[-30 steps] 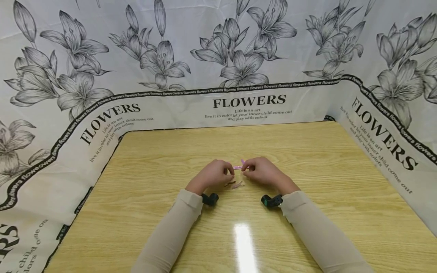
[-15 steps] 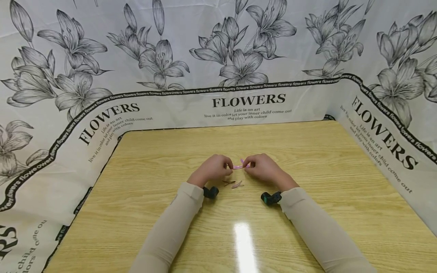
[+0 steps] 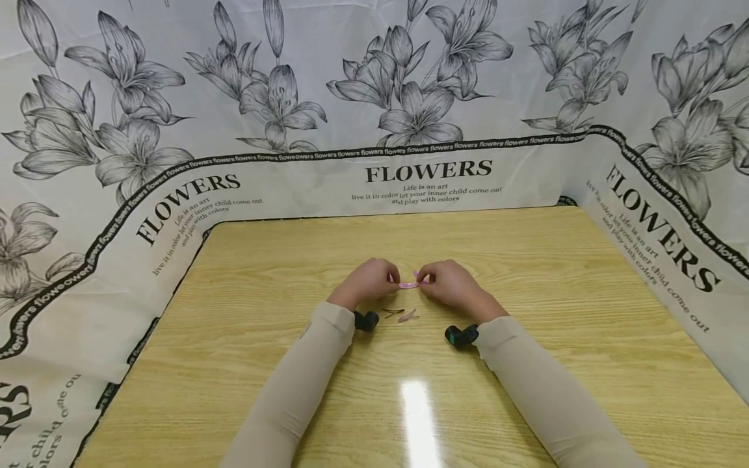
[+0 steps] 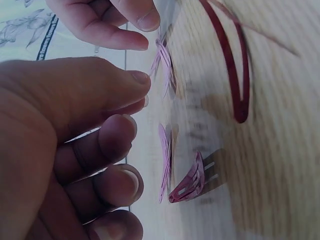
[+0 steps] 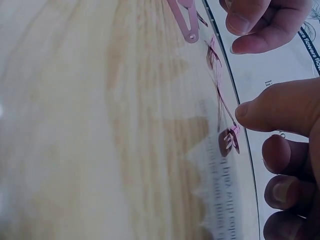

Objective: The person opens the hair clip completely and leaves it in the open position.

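A pink snap hair clip (image 3: 408, 285) spans the gap between my two hands at the middle of the table. My left hand (image 3: 370, 283) holds its left end, thumb and forefinger together. My right hand (image 3: 453, 283) is bent round the right end, its thumb tip (image 5: 245, 112) beside the clip. Another purple-pink clip (image 3: 416, 274) shows just beyond the right fingertips. In the left wrist view, two more pink clips (image 4: 164, 162) (image 4: 189, 182) lie by the left fingers. Fingertip contact is partly hidden.
Nearer me, a dark red hair clip (image 3: 393, 312) and a pale pink one (image 3: 407, 316) lie on the wooden table (image 3: 526, 260). A flower-printed white cloth (image 3: 427, 182) borders the table at the back and sides.
Both hands have shifted slightly away from me, uncovering more of the dark red clip. The pink clip between them stays almost where it was.
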`<state>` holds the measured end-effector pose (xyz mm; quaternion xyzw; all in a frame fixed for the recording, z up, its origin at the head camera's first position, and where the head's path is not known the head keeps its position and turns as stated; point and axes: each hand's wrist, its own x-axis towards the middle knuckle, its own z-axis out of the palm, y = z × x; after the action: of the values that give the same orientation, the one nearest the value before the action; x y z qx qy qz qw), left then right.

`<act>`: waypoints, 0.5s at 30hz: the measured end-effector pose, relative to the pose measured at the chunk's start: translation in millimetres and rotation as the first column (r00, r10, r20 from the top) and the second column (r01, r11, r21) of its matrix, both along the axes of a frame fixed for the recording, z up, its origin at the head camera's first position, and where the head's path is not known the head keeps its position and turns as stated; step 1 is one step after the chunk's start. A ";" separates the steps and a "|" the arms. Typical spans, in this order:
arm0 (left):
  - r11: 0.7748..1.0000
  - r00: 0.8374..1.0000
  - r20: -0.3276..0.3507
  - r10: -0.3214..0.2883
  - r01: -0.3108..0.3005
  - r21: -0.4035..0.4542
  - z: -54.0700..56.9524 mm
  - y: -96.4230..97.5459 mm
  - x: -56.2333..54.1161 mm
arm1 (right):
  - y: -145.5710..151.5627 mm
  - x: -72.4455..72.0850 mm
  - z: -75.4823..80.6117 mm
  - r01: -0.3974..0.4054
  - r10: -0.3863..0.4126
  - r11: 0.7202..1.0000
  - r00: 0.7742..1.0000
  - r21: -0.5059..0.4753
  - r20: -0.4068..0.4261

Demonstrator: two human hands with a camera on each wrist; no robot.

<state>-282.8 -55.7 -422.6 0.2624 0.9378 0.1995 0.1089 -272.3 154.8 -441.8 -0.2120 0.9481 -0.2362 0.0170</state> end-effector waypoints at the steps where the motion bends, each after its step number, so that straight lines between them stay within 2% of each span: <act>1: 1.000 1.000 0.003 0.005 -0.005 -0.008 0.0 0.3 -1.2 | -0.3 -0.5 0.5 0.002 -0.002 1.000 1.000 0.003 0.001; 8: 0.999 0.998 0.052 0.034 -0.032 -0.032 1.8 3.4 -6.9 | -1.5 -4.5 1.0 0.008 -0.008 1.000 1.000 0.027 0.009; 15: 0.998 0.996 0.084 0.043 -0.040 -0.038 -1.1 7.8 -13.0 | -3.8 -7.4 2.7 0.007 -0.007 0.998 1.000 0.068 0.004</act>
<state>-295.8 -47.9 -423.8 0.2320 0.9411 0.1957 0.1489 -279.7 151.0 -439.1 -0.2073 0.9564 -0.2042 0.0256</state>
